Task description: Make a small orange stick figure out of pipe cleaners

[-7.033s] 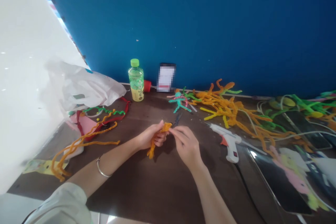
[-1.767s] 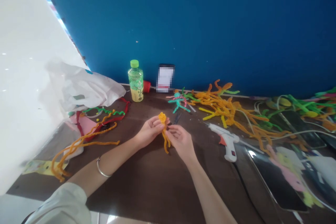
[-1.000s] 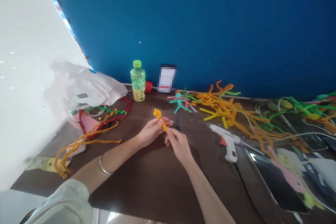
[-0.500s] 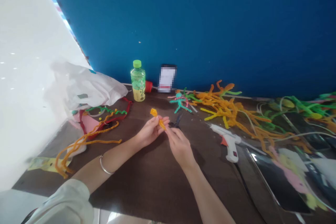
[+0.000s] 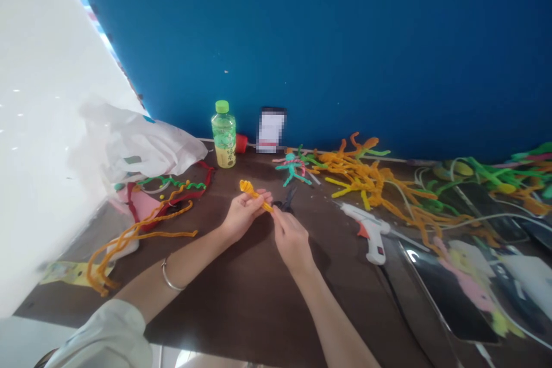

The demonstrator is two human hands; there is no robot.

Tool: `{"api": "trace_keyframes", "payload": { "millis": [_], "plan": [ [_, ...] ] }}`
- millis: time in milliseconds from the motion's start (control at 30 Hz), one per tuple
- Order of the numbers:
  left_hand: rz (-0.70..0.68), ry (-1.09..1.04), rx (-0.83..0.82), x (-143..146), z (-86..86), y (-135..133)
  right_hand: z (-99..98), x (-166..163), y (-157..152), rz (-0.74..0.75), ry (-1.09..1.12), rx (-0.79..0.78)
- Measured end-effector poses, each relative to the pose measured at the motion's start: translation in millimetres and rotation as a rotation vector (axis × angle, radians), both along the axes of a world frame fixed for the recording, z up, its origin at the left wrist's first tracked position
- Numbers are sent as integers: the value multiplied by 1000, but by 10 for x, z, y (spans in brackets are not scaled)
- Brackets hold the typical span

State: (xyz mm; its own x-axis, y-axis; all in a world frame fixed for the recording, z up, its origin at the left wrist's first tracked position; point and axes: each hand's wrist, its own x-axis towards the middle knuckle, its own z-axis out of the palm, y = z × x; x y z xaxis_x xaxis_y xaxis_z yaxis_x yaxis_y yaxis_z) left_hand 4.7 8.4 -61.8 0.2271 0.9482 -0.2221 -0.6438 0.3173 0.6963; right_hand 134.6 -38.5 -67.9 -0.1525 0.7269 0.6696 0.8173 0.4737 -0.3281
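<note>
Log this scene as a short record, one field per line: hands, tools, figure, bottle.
Left hand: holds an orange pipe-cleaner piece, coiled at one end
Right hand: pinches the piece's narrow part
Tools: black scissors just beyond the hands; white glue gun to their right
Figure: turquoise pipe-cleaner figure, on the table
Bottle: green-capped drink bottle, upright near the blue wall

Pale loose sleeve (image 5: 103, 336), slim silvery bangle (image 5: 167, 280)

Open tabletop (image 5: 334, 259) separates the right fingers (image 5: 280, 222) from the obstructing glue gun (image 5: 371, 230).
</note>
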Motion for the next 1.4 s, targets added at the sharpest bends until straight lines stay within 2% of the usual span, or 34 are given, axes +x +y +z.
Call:
{"api": "trace_keyframes", "payload": {
  "millis": [200,267,400,533,633,700,800,900,1000,1067,1133,1267,1400],
  "plan": [
    [-52,37,-21,-71,-7,55,-23,-7,-27,60,-160,-55],
    [-84,25,-9,-82,-6,68,-18,-16,-31,81,-130,-57],
    [-170,-40,31,-56,4,76,-10,-29,-19,21,175,-119],
    [-222,-23,42,-18,-5,73,-25,-26,14,-30,598,-398],
    [-89,110,65,34,-33,62,-30,-21,43,52,881,-622],
    [17,181,74,102,-51,48,-25,-7,54,81,950,-672],
    [146,213,73,239,-59,24,-22,41,45,28,801,-609],
    [230,152,55,346,-41,8,-46,95,13,-30,494,-417],
    [250,94,20,356,-6,0,-86,123,-24,44,218,-179],
    [236,55,-15,318,17,-4,-97,126,-45,126,113,-98],
    [225,-4,-51,271,37,-7,-86,120,-62,173,120,-73],
    [206,-123,-97,222,59,-5,-20,100,-88,193,331,-108],
    [150,-132,-63,220,41,17,5,95,-108,189,413,-101]
  ]
}}
